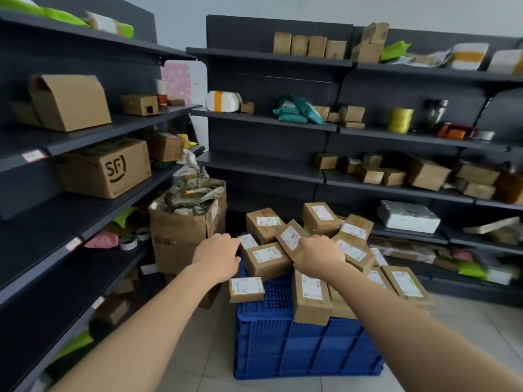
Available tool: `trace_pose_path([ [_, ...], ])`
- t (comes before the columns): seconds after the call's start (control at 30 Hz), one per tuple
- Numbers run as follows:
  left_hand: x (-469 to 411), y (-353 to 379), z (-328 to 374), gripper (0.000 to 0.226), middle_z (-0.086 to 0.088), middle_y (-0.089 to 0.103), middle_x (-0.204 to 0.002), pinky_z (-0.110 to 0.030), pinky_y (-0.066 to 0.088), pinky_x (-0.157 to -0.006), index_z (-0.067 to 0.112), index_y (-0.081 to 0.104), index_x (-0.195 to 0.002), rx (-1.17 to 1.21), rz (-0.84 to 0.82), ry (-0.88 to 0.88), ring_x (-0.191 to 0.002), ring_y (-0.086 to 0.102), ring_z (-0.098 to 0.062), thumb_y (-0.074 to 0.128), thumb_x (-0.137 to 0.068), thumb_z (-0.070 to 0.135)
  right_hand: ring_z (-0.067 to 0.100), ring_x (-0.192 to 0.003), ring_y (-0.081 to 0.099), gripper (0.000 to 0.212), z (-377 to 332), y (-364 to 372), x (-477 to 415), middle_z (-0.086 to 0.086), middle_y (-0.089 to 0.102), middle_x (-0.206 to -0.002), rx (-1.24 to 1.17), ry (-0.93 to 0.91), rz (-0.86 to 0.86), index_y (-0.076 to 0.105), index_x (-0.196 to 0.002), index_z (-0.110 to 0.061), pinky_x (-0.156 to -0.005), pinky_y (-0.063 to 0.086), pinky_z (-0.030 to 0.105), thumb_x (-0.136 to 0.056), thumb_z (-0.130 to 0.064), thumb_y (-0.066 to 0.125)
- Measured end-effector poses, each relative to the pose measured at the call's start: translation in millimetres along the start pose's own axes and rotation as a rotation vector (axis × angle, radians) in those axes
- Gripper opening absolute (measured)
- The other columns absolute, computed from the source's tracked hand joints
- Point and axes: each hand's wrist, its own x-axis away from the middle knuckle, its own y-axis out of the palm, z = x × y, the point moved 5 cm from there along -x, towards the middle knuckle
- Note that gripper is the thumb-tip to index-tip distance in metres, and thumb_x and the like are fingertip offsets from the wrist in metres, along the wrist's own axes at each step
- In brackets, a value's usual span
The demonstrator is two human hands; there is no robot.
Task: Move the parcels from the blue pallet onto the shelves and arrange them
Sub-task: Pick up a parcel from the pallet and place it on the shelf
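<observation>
A blue slatted plastic crate (305, 346) carried a loose heap of brown cardboard parcels with white labels (267, 260). The right hand (321, 251) clasped one tilted parcel (290, 239) atop the heap. The left hand (218, 257) hovered curled at its left edge (whether it held anything, I could not tell). Beside the crate stood an open brown carton (181, 239) stuffed with crumpled wrapping (195, 193). Underfoot lay pale floor tiles (203, 372), with dark grey metal shelves (263, 118) around.
</observation>
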Motion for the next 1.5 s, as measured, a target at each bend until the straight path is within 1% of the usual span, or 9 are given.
trace_pose_path([
  [0.2,-89,45,16,0.023,-0.001,0.059,-0.112,-0.039,0.051,-0.083,0.020,0.060,-0.113,0.052,-0.060,0.070,-0.107,0.056,-0.023,0.052,-0.094,0.028,0.019,-0.095,0.057,0.029,40,22,-70,0.000,0.061,-0.104,0.017,0.082,-0.050,0.057,-0.112,-0.025,-0.081,0.053,0.036,-0.088,-0.042,0.058],
  [0.27,-114,59,21,0.021,0.000,0.058,-0.112,-0.038,0.051,-0.081,0.020,0.059,-0.110,0.058,-0.082,0.095,-0.106,0.056,-0.023,0.053,-0.093,0.031,0.019,-0.096,0.058,0.030,52,30,-93,0.000,0.062,-0.104,0.009,0.105,-0.065,0.058,-0.112,-0.025,-0.083,0.053,0.037,-0.087,-0.042,0.060],
  [0.43,-172,93,28,0.021,-0.002,0.058,-0.110,-0.040,0.052,-0.078,0.020,0.058,-0.109,0.063,-0.168,0.127,-0.100,0.056,-0.023,0.051,-0.093,0.033,0.018,-0.095,0.058,0.027,81,58,-144,0.000,0.062,-0.102,0.010,0.166,-0.110,0.060,-0.106,-0.022,-0.081,0.053,0.034,-0.086,-0.041,0.062],
  [0.67,-254,145,34,0.030,-0.003,0.056,-0.113,-0.038,0.050,-0.080,0.020,0.058,-0.121,0.124,-0.246,0.106,-0.102,0.055,-0.022,0.050,-0.094,0.031,0.023,-0.101,0.058,0.029,117,106,-219,0.003,0.062,-0.105,0.018,0.185,-0.212,0.059,-0.109,-0.022,-0.080,0.051,0.035,-0.086,-0.039,0.059],
  [0.83,-310,197,38,0.028,-0.002,0.059,-0.111,-0.035,0.051,-0.074,0.019,0.059,-0.117,0.158,-0.313,0.024,-0.097,0.057,-0.020,0.051,-0.094,0.031,0.022,-0.099,0.057,0.034,142,149,-282,0.003,0.060,-0.105,0.007,0.172,-0.315,0.058,-0.114,-0.018,-0.070,0.045,0.032,-0.084,-0.036,0.057],
  [1.1,-379,291,49,0.027,-0.004,0.060,-0.114,-0.039,0.052,-0.082,0.018,0.058,-0.116,0.247,-0.469,-0.081,-0.101,0.057,-0.022,0.049,-0.095,0.033,0.025,-0.109,0.052,0.042,176,225,-360,0.007,0.056,-0.117,-0.011,0.167,-0.472,0.052,-0.123,-0.015,-0.072,0.043,0.032,-0.085,-0.031,0.056],
  [1.27,-410,349,55,0.037,-0.008,0.054,-0.127,-0.036,0.046,-0.091,0.013,0.053,-0.128,0.325,-0.553,-0.130,-0.115,0.052,-0.027,0.048,-0.096,0.031,0.028,-0.118,0.048,0.048,186,265,-398,0.009,0.053,-0.125,-0.115,0.201,-0.482,0.046,-0.130,-0.015,-0.090,0.046,0.041,-0.090,-0.039,0.055],
  [1.4,-431,397,61,0.038,-0.007,0.054,-0.128,-0.037,0.045,-0.096,0.013,0.053,-0.129,0.495,-0.616,-0.216,-0.117,0.052,-0.026,0.051,-0.095,0.029,0.030,-0.121,0.047,0.052,193,296,-423,0.009,0.051,-0.129,-0.278,0.285,-0.424,0.041,-0.136,-0.019,-0.095,0.045,0.043,-0.090,-0.039,0.055],
  [1.5,-443,424,68,0.042,-0.004,0.056,-0.134,-0.034,0.043,-0.099,0.018,0.047,-0.136,0.744,-0.649,-0.308,-0.121,0.052,-0.025,0.053,-0.095,0.025,0.030,-0.116,0.050,0.053,199,319,-431,0.009,0.055,-0.123,-0.367,0.358,-0.405,0.040,-0.135,-0.019,-0.093,0.048,0.043,-0.090,-0.046,0.054],
])
